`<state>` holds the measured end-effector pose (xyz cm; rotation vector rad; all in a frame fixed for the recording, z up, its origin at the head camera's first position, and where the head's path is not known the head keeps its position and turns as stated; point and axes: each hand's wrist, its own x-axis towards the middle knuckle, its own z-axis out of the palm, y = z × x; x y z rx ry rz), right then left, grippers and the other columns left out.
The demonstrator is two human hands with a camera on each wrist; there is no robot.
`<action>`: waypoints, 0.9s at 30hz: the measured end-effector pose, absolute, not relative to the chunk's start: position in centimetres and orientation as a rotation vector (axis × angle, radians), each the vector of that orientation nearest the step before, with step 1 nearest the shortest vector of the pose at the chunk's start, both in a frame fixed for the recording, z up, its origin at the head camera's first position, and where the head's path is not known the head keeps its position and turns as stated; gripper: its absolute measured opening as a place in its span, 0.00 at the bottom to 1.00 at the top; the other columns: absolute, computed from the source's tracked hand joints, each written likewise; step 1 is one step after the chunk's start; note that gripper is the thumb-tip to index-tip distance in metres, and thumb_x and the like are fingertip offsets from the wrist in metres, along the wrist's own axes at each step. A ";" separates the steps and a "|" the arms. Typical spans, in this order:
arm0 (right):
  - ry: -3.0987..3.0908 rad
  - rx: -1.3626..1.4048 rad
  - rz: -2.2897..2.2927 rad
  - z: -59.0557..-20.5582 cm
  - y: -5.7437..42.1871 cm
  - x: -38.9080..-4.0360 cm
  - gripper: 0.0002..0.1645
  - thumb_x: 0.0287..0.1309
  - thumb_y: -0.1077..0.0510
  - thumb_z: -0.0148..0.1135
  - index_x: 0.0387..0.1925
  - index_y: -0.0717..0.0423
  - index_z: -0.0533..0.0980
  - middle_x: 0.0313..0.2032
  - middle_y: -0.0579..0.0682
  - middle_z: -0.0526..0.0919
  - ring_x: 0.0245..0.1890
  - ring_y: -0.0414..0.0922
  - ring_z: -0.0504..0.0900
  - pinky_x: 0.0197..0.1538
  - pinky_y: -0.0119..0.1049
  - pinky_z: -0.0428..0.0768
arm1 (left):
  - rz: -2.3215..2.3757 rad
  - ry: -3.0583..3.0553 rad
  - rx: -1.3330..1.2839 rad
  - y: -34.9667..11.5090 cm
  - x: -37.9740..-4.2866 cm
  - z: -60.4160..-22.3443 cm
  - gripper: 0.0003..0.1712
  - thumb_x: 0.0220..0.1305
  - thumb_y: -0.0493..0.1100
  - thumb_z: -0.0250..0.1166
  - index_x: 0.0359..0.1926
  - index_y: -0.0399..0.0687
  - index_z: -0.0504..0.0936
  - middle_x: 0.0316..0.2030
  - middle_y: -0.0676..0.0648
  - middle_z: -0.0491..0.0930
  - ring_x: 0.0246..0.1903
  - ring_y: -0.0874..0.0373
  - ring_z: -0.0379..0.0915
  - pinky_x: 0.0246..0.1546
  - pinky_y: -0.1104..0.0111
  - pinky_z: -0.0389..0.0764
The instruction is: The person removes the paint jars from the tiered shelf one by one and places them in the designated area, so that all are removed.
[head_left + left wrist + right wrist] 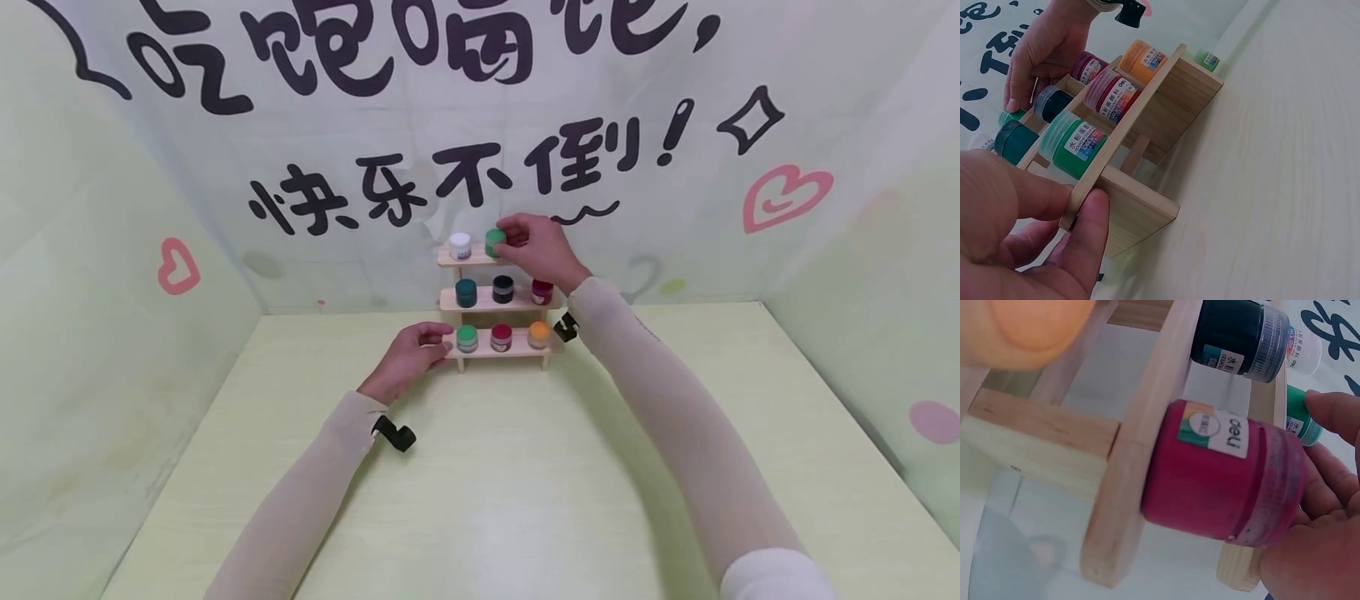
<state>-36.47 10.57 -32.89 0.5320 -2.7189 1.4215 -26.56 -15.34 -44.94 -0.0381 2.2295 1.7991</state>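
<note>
A three-tier wooden stand [501, 306] carries small paint jars at the back of the table. My right hand [542, 250] pinches a green paint jar [495, 242] between thumb and fingers at the top shelf, right of a white jar [461, 246]. In the left wrist view, the thumb and a finger of my left hand [1029, 231] grip the left end of the lowest shelf. Beside that hand sits another green jar [1074, 145], followed by a red one [501, 337] and an orange one [538, 335]. The middle shelf bears teal [466, 292], black [502, 289] and magenta [1222, 472] jars.
Behind the stand rises a pale printed backdrop [405, 267] with black lettering, and similar sheets flank both sides. The light wooden table [480, 483] stretches in front. A further green jar [1207, 60] shows past the stand's far end in the left wrist view.
</note>
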 end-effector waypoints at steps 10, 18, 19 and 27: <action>-2.691 0.534 1.410 -33.2 11.5 -35.6 0.28 0.66 0.52 0.74 0.65 0.53 0.80 0.53 0.52 0.87 0.52 0.47 0.86 0.62 0.44 0.86 | 1.810 2.218 -0.039 -15.4 -26.6 -45.1 0.20 0.76 0.37 0.64 0.66 0.46 0.78 0.57 0.41 0.76 0.52 0.50 0.78 0.58 0.62 0.89; -2.598 0.528 1.439 -33.2 13.3 -34.1 0.28 0.64 0.52 0.76 0.64 0.52 0.81 0.51 0.53 0.88 0.52 0.48 0.87 0.57 0.44 0.88 | 1.819 2.204 -0.026 -15.3 -26.5 -44.9 0.21 0.76 0.36 0.63 0.66 0.44 0.77 0.57 0.41 0.74 0.53 0.50 0.77 0.58 0.64 0.88; -2.591 0.531 1.441 -33.2 13.5 -33.9 0.28 0.64 0.52 0.76 0.64 0.52 0.81 0.52 0.53 0.88 0.52 0.49 0.87 0.57 0.44 0.88 | 1.820 2.205 -0.029 -15.3 -26.5 -44.9 0.21 0.76 0.35 0.63 0.66 0.44 0.77 0.57 0.41 0.74 0.53 0.50 0.77 0.57 0.64 0.89; -2.541 0.553 1.469 -34.0 14.8 -32.2 0.28 0.64 0.54 0.76 0.63 0.58 0.81 0.51 0.55 0.85 0.50 0.49 0.88 0.59 0.42 0.89 | 1.836 2.199 -0.029 -15.3 -26.5 -44.9 0.20 0.76 0.35 0.63 0.65 0.44 0.78 0.55 0.42 0.72 0.52 0.51 0.76 0.59 0.62 0.88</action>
